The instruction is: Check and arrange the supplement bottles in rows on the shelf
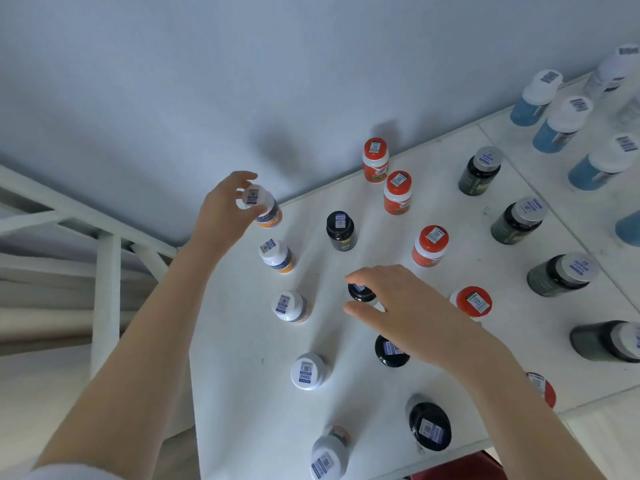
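Note:
Supplement bottles stand in rows on a white shelf (242,393). My left hand (225,209) grips the cap of a white-capped bottle with an orange band (268,211) at the far end of the left row, near the wall. My right hand (401,306) holds a black-capped bottle (362,293) by its cap in the second row. Behind it stands another black bottle (341,230). More white-capped bottles (277,256) (291,306) (310,370) follow in the left row. A row of red-capped bottles (431,245) lies to the right.
Dark green bottles with grey caps (479,171) form a row further right, and blue bottles with white caps (561,124) stand on the adjoining shelf panel. A white wall rises behind. A white frame rail (107,299) borders the shelf's left edge.

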